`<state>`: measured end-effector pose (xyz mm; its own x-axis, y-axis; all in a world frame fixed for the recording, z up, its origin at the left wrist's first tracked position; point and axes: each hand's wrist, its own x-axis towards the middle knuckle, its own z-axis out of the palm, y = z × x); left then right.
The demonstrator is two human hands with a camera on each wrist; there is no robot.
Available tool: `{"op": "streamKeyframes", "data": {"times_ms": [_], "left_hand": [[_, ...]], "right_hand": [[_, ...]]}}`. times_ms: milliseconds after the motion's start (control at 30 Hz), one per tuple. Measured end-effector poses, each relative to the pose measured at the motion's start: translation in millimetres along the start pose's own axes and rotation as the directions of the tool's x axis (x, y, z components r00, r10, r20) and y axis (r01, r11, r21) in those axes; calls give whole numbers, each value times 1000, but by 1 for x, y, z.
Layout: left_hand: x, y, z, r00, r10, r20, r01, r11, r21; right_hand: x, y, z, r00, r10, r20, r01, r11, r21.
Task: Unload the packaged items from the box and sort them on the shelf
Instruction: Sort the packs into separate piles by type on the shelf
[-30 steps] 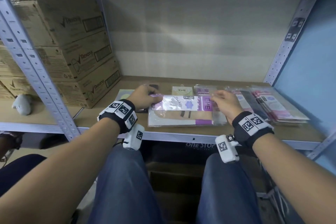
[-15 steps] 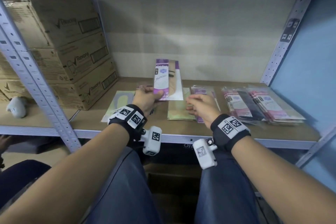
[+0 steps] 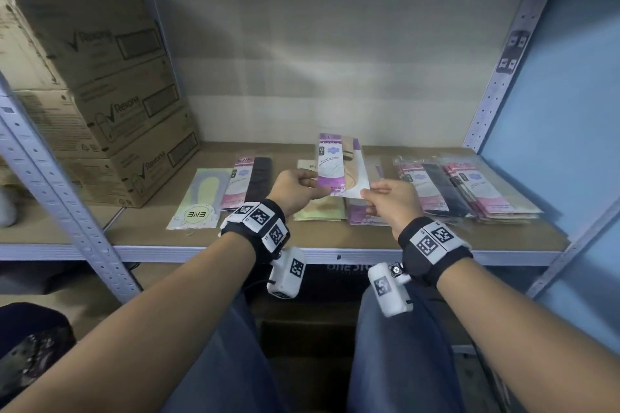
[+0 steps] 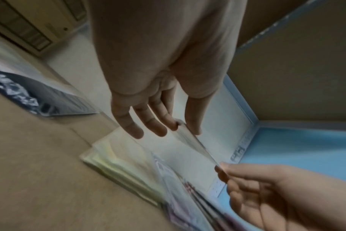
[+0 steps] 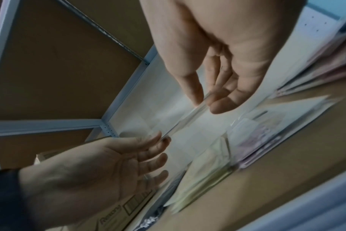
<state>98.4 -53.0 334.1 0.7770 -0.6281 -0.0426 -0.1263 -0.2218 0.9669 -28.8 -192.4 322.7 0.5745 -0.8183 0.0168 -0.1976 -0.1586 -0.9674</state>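
Observation:
A purple-and-white packet [image 3: 339, 166] stands upright above the shelf board [image 3: 335, 238], its bottom corners pinched by both hands. My left hand [image 3: 310, 186] holds the lower left corner between thumb and fingers. My right hand [image 3: 369, 194] pinches the lower right corner. The left wrist view shows the packet [image 4: 198, 145] edge-on, running from my left hand [image 4: 185, 129] to my right hand [image 4: 220, 168]. In the right wrist view my right hand [image 5: 204, 102] grips the thin packet edge [image 5: 180, 121], with my left hand [image 5: 161, 140] at its other end.
Sorted packets lie on the shelf: a yellow-green one [image 3: 198, 201], a pink-and-black one [image 3: 248, 178], a yellow pile [image 3: 318, 211], a purple pile [image 3: 365, 220], and pink piles [image 3: 459, 191] at the right. Stacked cardboard boxes [image 3: 100, 94] fill the left. A dark box [image 3: 308, 315] sits below between my knees.
The packet went from lying flat in both hands over the pile to standing upright. My right hand, resting on the pile half a second ago, has come back onto its lower corner.

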Motion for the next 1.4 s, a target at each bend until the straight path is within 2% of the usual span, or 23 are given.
{"op": "streamKeyframes", "data": {"times_ms": [133,233,367,500,633,733,833,967,1067,1167,1267,1400], "left_hand": [[2,-1,26,996,86,16,-87,962,260],[3,-2,47,994,105,43,-113,930,349],[7,-6,69,992,108,71,-128,870,476],[11,-10,81,992,107,70,-128,810,572],[9,-14,84,992,99,79,-126,696,707],[8,-19,84,992,86,91,-125,637,760],[9,-22,83,987,123,108,-160,592,790],[11,-20,76,979,166,121,-200,646,737],[13,-16,64,976,180,119,-212,692,690],[15,-13,47,974,199,111,-220,702,677],[15,-13,23,975,211,74,-203,700,684],[11,-16,-17,986,167,5,-127,731,670]], "right_hand": [[7,12,-16,996,-54,-66,40,979,-202],[9,19,-28,992,-97,-76,67,941,-331],[12,28,-41,993,-88,-77,45,895,-444],[14,36,-44,995,-75,-64,31,854,-520],[15,40,-44,997,-67,-36,32,799,-601],[14,41,-42,998,-68,-19,41,773,-633],[13,41,-42,997,-78,2,59,748,-661],[11,36,-42,994,-109,19,95,762,-640],[7,28,-38,980,-179,85,191,739,-646],[3,17,-28,957,-246,155,287,710,-643],[0,6,-14,944,-257,206,329,695,-639],[-2,-5,12,925,-260,277,379,684,-623]]}}
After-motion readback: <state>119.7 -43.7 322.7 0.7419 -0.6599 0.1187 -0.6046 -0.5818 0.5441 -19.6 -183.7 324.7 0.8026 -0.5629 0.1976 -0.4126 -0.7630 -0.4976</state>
